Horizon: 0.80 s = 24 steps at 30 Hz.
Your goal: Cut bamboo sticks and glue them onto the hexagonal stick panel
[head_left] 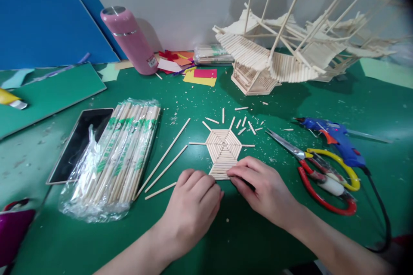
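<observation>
A flat hexagonal web of short wooden sticks (223,142) lies on the table, with thin spokes sticking out and a strip of parallel sticks widening toward me. My right hand (258,180) pinches the right end of that strip's lowest rows between thumb and fingers. Just left of the strip's near edge, my left hand (193,206) is closed with the fingers curled under; whatever it may hold is hidden. Three long loose chopsticks (166,159) lie left of the web, one reaching up to my left hand. Several short cut stick pieces (245,125) are scattered beyond it.
A plastic pack of chopsticks (125,150) overlaps a dark phone-like slab (82,142) on the left. Scissors (319,172) and a corded blue glue gun (338,135) lie right. Behind stand a pink flask (130,38) and a wooden stick building model (274,56).
</observation>
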### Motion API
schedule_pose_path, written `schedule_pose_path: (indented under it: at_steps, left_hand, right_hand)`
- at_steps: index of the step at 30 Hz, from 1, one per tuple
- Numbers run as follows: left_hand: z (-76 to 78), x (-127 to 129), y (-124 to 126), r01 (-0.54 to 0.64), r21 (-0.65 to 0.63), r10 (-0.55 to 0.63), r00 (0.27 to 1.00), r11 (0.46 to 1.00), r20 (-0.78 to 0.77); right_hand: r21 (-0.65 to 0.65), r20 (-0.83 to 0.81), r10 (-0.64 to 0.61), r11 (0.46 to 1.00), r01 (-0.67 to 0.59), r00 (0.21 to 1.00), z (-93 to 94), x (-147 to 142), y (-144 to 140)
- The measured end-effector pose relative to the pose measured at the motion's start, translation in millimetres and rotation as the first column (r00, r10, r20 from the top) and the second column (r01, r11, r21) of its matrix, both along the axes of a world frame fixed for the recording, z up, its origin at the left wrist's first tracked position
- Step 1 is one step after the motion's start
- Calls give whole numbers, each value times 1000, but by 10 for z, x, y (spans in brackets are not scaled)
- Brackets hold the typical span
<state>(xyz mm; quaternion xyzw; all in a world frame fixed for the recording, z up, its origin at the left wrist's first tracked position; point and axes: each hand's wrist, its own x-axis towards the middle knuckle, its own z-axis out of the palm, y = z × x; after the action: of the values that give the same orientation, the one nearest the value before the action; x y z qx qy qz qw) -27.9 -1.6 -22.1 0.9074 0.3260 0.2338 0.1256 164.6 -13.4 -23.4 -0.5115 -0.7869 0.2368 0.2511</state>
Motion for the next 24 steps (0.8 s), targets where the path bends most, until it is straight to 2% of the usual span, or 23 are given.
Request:
schedule_pose_path:
  at_steps: [5,14,20,24]
  left_hand:
    - [-134,1,-9,-37,170,53,995,985,-88]
    - [-89,66,47,-39,237,54,997,971,-58]
    - [-107,82,36,-44,265,70,994,963,-88]
    - [-102,89,38,-59,263,83,993,963,-80]
  right_hand:
    - [8,43,6,1000,-7,999,-15,9,-12]
    - [30,120,46,998,-50,992,-21,-6,-17]
    - [-76,140,29,997,-18,990,67,-50,38]
    - [-88,261,53,996,-30,964,106,-99,82]
